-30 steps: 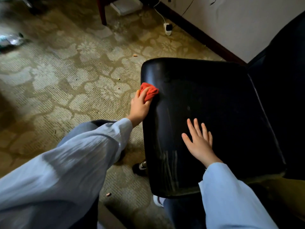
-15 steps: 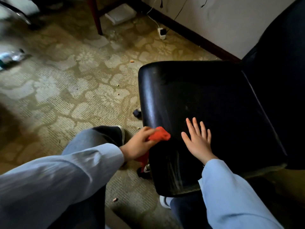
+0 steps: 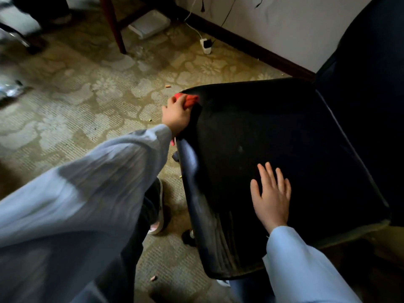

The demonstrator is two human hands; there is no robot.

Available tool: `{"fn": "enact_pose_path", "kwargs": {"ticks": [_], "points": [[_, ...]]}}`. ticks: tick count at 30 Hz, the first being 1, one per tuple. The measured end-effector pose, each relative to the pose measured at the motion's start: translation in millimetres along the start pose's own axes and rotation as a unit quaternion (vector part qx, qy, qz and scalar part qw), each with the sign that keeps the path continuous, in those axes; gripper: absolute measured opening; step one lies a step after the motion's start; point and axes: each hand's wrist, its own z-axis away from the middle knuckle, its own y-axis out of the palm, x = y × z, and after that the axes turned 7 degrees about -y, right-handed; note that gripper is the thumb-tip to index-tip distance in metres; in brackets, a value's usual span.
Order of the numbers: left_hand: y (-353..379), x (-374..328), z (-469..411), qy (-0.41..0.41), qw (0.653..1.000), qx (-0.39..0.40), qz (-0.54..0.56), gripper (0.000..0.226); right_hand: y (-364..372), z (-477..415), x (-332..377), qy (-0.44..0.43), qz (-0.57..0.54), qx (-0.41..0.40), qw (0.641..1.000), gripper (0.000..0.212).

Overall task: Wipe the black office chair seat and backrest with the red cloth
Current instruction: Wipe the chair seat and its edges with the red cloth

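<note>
The black office chair seat (image 3: 273, 136) fills the right half of the view, with its dark backrest (image 3: 367, 88) rising at the far right. My left hand (image 3: 176, 115) grips the bunched red cloth (image 3: 189, 99) and presses it against the seat's far left corner edge. My right hand (image 3: 271, 197) lies flat, fingers spread, on the near part of the seat. Pale streaks mark the seat's near left edge.
Patterned carpet (image 3: 76, 110) with small crumbs lies to the left. A wooden furniture leg (image 3: 113, 27), a white charger with cable (image 3: 206, 45) and a dark baseboard (image 3: 251, 49) stand beyond the chair. My shoe (image 3: 157, 206) is beside the seat.
My left hand has carried the red cloth from the near left edge of the seat up along that edge to its far left corner. My right hand stays flat on the seat.
</note>
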Motion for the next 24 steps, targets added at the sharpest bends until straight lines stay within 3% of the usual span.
{"fn": "enact_pose_path", "kwargs": {"ticks": [3,6,12,15,17,19,24], "points": [[18,-4,30,0.014,0.998,-0.026,-0.05,0.048,3,0,1,0.0,0.011,-0.006,1.0,0.05],[30,0,72,0.124,0.985,-0.042,-0.113,0.045,6,0,1,-0.002,0.022,-0.017,1.0,0.056],[42,21,170,0.301,0.941,0.008,-0.151,0.045,9,1,-1,-0.009,0.018,-0.039,0.999,0.065],[33,25,199,0.386,0.907,0.103,-0.131,0.044,7,1,-5,-0.009,-0.014,-0.034,0.999,0.061],[23,19,198,0.383,0.908,0.151,-0.081,0.044,2,0,-8,-0.015,-0.073,-0.052,0.996,0.059],[14,8,178,0.328,0.933,0.147,-0.008,0.041,-3,0,-13,-0.022,-0.117,-0.068,0.991,0.053],[5,-25,89,0.217,0.976,0.0,-0.001,0.052,-15,1,-46,0.006,-0.05,-0.064,0.997,0.045]]}}
